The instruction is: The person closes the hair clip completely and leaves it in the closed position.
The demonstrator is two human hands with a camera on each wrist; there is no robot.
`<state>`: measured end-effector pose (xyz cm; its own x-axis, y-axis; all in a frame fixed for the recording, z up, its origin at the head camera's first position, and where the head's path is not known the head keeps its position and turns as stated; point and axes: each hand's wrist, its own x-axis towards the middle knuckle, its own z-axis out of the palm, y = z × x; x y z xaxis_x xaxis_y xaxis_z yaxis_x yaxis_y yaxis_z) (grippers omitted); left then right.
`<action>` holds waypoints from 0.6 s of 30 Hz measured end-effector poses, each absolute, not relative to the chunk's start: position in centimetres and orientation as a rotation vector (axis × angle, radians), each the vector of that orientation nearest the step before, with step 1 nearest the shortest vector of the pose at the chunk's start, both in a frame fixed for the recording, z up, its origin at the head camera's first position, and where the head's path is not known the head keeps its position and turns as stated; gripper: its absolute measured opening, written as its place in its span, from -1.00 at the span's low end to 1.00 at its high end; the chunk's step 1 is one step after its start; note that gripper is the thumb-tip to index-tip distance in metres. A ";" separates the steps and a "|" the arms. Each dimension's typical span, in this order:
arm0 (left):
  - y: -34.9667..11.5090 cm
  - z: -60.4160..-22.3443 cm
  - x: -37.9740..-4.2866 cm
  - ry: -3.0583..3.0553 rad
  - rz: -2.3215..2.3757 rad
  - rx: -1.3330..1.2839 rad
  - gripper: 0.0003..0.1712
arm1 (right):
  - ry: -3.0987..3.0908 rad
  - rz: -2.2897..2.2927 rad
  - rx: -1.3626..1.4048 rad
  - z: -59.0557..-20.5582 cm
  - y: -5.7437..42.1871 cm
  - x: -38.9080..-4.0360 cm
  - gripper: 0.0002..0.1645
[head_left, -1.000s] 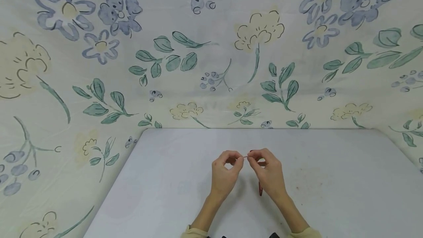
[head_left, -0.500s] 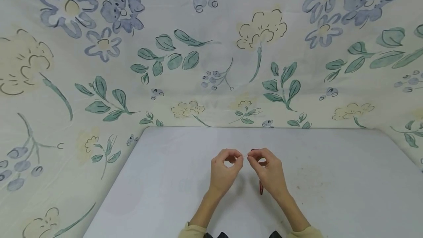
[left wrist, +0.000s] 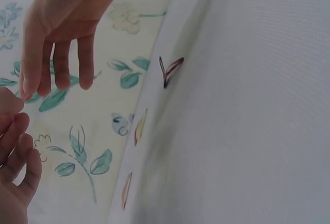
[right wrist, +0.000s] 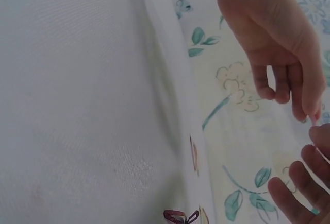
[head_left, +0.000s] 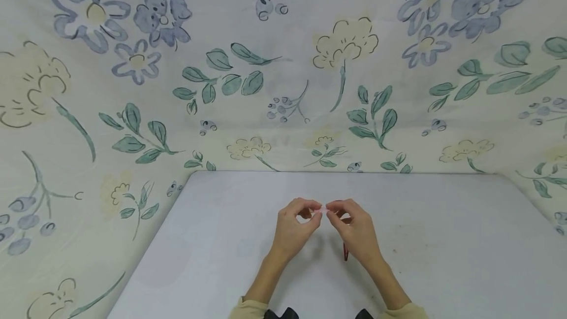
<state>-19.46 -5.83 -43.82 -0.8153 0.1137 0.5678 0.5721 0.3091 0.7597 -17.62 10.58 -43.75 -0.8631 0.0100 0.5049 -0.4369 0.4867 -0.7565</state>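
Observation:
My left hand [head_left: 293,230] and right hand [head_left: 358,233] face each other above the white table, fingertips almost together. Each pinches one end of a small pale pink strip [head_left: 323,209], mostly hidden by the fingers; its exact kind I cannot tell. In the right wrist view a sliver of the pink strip [right wrist: 314,121] shows between the two hands. A narrow dark red loop [head_left: 345,251] lies beneath my right hand, which covers what is around it. The left wrist view shows a V-shaped pair of dark red loops [left wrist: 170,72] on the table.
Two slim yellowish loops with dark outlines, a farther one [left wrist: 140,127] and a nearer one [left wrist: 127,190], lie near the V-shaped pair in the left wrist view. A flower-patterned cloth [head_left: 283,112] rises behind and beside the white table [head_left: 212,240].
A thin line showed between the fingertips one second ago and was hardly visible half a second ago; now a pale pink bit shows there. Both hands have shifted slightly left and closer together.

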 end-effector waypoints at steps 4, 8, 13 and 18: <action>-6.3 -43.7 -19.3 -2.209 -1.461 -0.608 -0.85 | -2.330 1.274 0.369 -43.7 10.4 -17.5 -0.78; -6.7 -43.3 -19.5 -2.236 -1.399 -0.628 -0.84 | -2.360 1.204 0.394 -43.4 10.2 -17.6 -0.79; -7.2 -42.6 -20.0 -2.261 -1.361 -0.652 -0.85 | -2.413 1.143 0.403 -42.6 10.0 -18.1 -0.80; -7.7 -42.2 -20.6 -2.319 -1.306 -0.671 -0.88 | -2.470 1.035 0.427 -42.2 9.8 -18.7 -0.80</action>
<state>-20.61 -7.71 -42.23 -0.8073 0.2131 0.5504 0.5811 0.4496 0.6783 -18.72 9.80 -42.18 -0.8618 -0.1150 0.4940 -0.4328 0.6747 -0.5979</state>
